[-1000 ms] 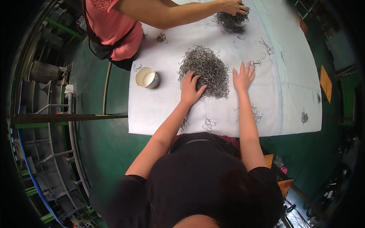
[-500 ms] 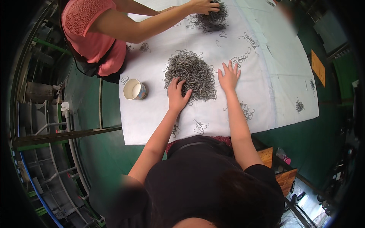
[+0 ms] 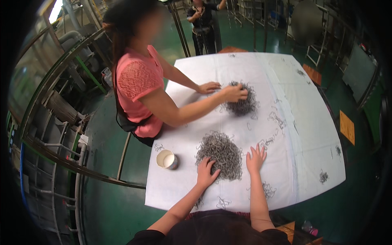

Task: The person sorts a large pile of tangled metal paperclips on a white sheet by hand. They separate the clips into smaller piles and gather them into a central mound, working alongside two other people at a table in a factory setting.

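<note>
A large heap of bent grey metal wire hooks lies on the white-covered table in front of me. Against its near left edge rests my left hand, fingers spread over the hooks and gripping none that I can see. Just right of the heap, my right hand lies flat on the cloth with its fingers apart. A few loose hooks lie by its fingertips, and another small cluster sits beside my right forearm. The paper cup stands left of the heap.
Across the left side, a co-worker in a pink top has one hand on a second hook pile. Another person stands beyond the far edge. Small hook clusters lie toward the right. Metal railing runs along the left.
My view has tilted up, bringing in the far table edge and the person behind it. Both my hands keep about the same places by the heap.
</note>
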The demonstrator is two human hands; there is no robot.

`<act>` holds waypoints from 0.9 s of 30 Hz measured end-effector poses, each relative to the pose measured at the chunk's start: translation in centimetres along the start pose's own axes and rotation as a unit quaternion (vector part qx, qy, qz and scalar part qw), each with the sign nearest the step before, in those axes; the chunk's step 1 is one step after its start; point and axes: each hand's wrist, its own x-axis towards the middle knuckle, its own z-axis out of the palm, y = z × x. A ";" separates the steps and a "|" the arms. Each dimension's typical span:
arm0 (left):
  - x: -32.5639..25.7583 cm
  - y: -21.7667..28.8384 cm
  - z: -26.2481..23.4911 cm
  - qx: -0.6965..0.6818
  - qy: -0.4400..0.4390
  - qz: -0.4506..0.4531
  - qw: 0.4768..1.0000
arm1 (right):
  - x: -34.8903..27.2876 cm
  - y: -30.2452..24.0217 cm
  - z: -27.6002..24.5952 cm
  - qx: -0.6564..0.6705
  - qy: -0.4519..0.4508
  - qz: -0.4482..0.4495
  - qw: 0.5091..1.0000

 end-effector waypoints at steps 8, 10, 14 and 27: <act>-0.3 -0.2 0.2 -0.009 0.002 -0.002 1.000 | -0.1 -0.1 0.0 0.007 0.000 -0.004 1.000; -0.3 -0.1 0.1 -0.012 0.001 -0.002 1.000 | -0.1 0.0 -0.1 0.006 0.001 -0.006 1.000; -0.3 -0.2 0.1 -0.013 -0.004 -0.006 1.000 | -0.1 0.2 0.5 0.008 0.018 -0.001 1.000; -0.2 -0.1 -0.1 -0.014 0.003 -0.004 1.000 | -0.4 0.1 0.0 -0.014 -0.003 -0.013 1.000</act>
